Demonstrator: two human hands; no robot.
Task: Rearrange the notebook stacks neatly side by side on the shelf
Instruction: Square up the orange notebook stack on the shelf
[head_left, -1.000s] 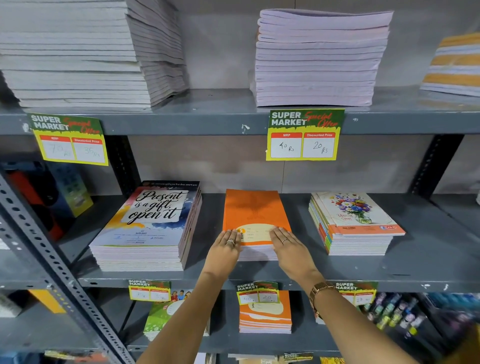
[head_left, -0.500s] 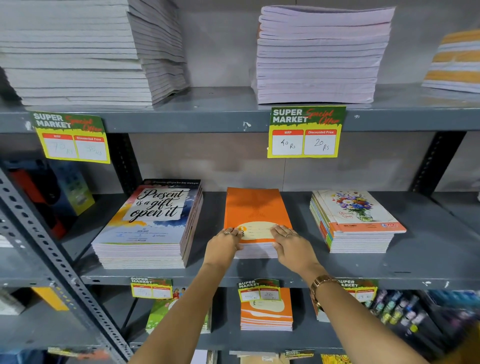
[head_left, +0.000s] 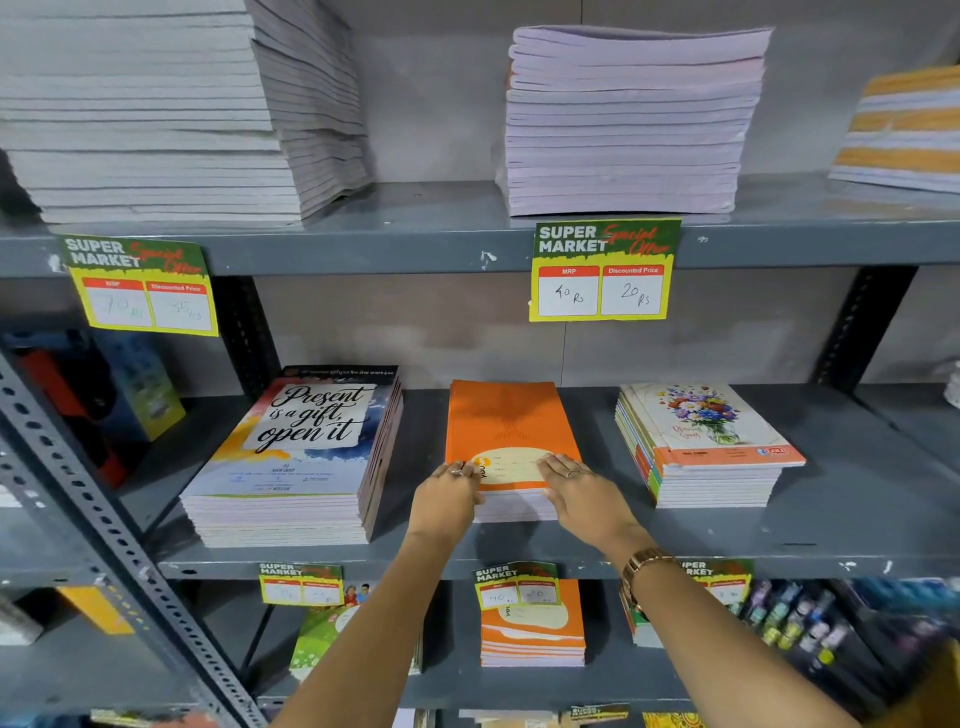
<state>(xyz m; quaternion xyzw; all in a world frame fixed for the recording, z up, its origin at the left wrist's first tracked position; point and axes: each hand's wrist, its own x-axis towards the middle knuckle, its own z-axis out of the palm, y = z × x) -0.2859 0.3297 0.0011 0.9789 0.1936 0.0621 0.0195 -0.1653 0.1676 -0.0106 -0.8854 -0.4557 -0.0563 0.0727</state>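
- Fingers (head_left: 457, 475) of the left hand (head_left: 447, 501) lie close together, curled over the near left corner of the orange notebook stack (head_left: 511, 431); fingers (head_left: 563, 467) of the right hand (head_left: 587, 501) lie flat and slightly spread on its cover at the near right. Neither hand pinches anything; both press on or against the stack.
- That orange stack sits directly under and between the fingers, in the middle of the grey shelf (head_left: 857, 525), its near edge set back from the shelf lip.
- Handling, as a judgement: a low pile of thin, soft-cover notebooks, light enough to slide as a block but glossy, so the top copies may slip forward under a one-sided push. Best taken by the two long sides or the near corners, palms squaring the edges, rather than by the top cover alone.
- Left of the left fingers, apart from them, lies the "Present is a gift" stack (head_left: 296, 457), thicker and wider, turned slightly askew.
- Right of the right fingers, also apart, rests the floral stack (head_left: 706, 441), its copies fanned unevenly.
- Gaps on both sides look uneven, so alignment seems unfinished.
- Above the fingers hangs a price tag (head_left: 602, 273) on the upper shelf edge.
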